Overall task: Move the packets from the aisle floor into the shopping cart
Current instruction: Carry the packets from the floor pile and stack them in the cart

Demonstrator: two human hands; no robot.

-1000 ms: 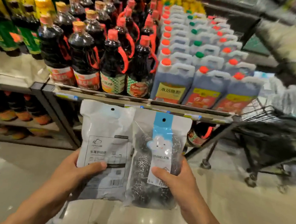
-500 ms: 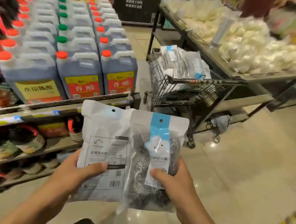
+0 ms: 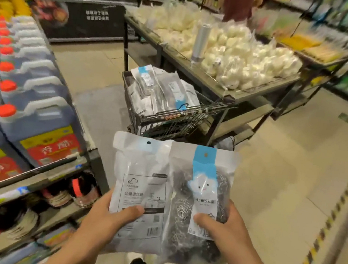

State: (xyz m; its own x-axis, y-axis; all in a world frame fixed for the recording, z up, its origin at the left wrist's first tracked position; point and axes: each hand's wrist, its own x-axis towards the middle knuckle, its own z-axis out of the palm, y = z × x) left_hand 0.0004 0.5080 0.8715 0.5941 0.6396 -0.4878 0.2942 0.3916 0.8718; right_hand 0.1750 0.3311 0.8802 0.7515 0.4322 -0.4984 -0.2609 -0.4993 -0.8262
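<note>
Your left hand [image 3: 103, 219] and right hand [image 3: 226, 229] each grip one packet: white packet [image 3: 139, 184], scourer packet [image 3: 200, 199]. Cart [image 3: 170, 118] far ahead, open floor [image 3: 272, 163] right.

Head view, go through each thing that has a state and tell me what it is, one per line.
left hand: grips the white packet
right hand: grips the scourer packet
white packet: sealed, held upright, back showing
scourer packet: sealed, held upright, front showing
shopping cart: standing ahead, piled with packets

My left hand [image 3: 114, 218] and right hand [image 3: 221, 227] were raised side by side, thumbs pressed forward, fingers curled in a grip.
</note>
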